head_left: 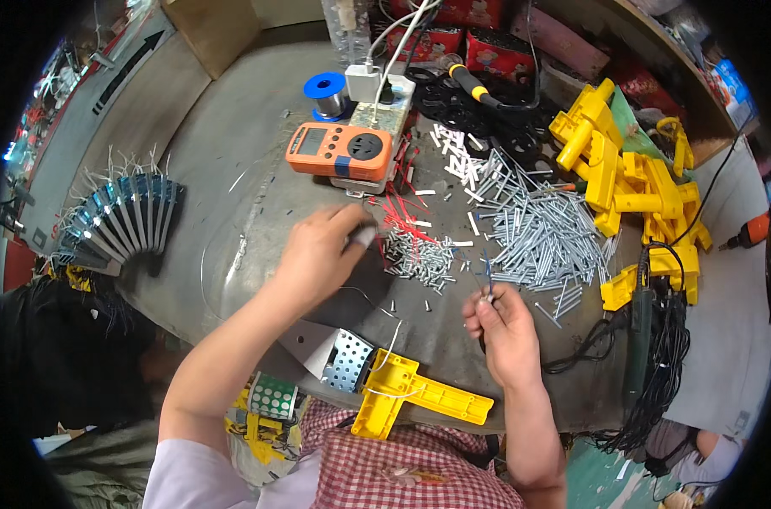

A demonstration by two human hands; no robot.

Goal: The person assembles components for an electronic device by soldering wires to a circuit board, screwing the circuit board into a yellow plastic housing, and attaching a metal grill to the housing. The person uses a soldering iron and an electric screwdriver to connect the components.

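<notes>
My left hand (322,246) hovers by the pile of small screws (419,261) and the red wires (395,212). Its fingers are curled together, with something whitish at the fingertips; what they hold, if anything, is hidden. To the right, my right hand (508,327) pinches a thin, dark, pointed piece that sticks up between thumb and finger; its kind is unclear. That hand is just below the heap of long silver screws (542,225). At the table's near edge lies a yellow T-shaped plastic housing half (436,397) with a white wire, beside a perforated metal plate (347,360).
An orange meter (339,151) rests near a blue solder spool (326,95) and a power strip (394,102). Yellow housings (627,174) are piled right, near black cables (661,348). Metal pieces with wires (131,212) fan out left. A soldering iron (470,85) lies at the back.
</notes>
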